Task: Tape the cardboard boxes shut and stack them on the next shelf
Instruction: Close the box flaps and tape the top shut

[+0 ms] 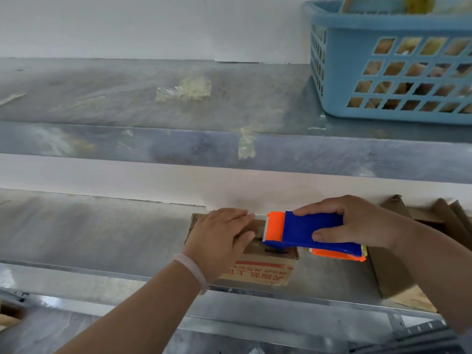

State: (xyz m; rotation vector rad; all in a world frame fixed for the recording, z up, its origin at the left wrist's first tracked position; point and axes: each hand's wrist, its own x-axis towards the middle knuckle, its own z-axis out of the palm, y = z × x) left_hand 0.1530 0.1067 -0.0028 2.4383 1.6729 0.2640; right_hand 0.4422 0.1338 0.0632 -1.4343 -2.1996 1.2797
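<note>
Metal shelf [89, 233] carries your cardboard box [258, 272] near its front edge. Your left hand [219, 233] presses flat on top; your right hand [362, 221] grips the tape dispenser [306, 231] at the box's right edge. Shelf stretches wide leftward.

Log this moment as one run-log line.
phase: taping | left hand: presses flat on small brown cardboard box | right hand: grips blue-and-orange plastic tape dispenser at box top | box: on grey metal shelf, not stacked
</note>
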